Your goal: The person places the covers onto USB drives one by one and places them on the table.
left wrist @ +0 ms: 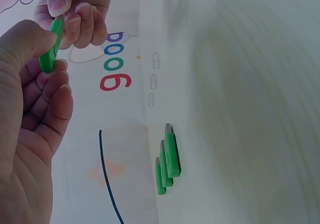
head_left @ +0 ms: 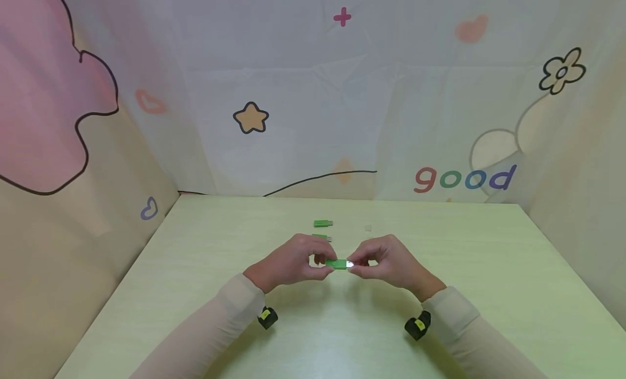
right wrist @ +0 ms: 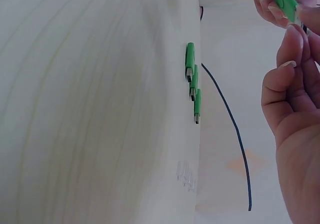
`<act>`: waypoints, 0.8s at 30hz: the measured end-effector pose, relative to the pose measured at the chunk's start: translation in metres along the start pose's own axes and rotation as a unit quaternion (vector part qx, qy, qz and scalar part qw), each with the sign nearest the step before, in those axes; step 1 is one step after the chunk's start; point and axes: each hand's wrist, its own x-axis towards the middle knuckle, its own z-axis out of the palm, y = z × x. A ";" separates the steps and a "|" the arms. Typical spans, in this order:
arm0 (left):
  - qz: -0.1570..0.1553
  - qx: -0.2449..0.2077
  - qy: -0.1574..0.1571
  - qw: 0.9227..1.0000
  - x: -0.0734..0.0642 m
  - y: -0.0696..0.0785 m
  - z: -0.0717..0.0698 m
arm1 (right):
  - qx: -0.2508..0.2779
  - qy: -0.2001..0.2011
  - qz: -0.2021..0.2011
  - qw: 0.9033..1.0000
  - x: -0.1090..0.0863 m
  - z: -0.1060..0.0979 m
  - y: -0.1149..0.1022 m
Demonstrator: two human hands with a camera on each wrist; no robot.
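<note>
My left hand (head_left: 305, 256) pinches the body of a green USB flash drive (head_left: 337, 264) between thumb and fingers, held level over the table. From the other side, my right hand (head_left: 391, 262) has its thumb and fingertips at the drive's metal plug end, pinching there. I cannot tell whether a clear cap sits between those fingertips. In the left wrist view the held flash drive (left wrist: 51, 47) stands tilted between both hands. Three more green flash drives (left wrist: 172, 154) lie side by side on the table, plugs pointing the same way; in the head view my left hand hides part of this group.
Three small clear caps (left wrist: 153, 81) lie in a row on the table, to the right of the loose drives. The pale wooden table (head_left: 195, 248) runs back to a printed cloth backdrop (head_left: 293, 145) with cloth on both sides.
</note>
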 end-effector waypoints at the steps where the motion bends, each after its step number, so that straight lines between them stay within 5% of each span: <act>1: 0.001 0.002 0.000 1.000 0.000 0.000 0.000 | 0.002 0.000 -0.001 1.000 0.000 0.000 0.000; 13: 0.001 0.012 -0.002 1.000 0.000 -0.002 0.001 | -0.020 0.004 0.020 1.000 0.001 0.000 0.000; 24: -0.010 0.048 -0.023 0.999 0.006 -0.013 0.006 | -0.066 -0.009 0.077 0.995 0.000 -0.005 0.001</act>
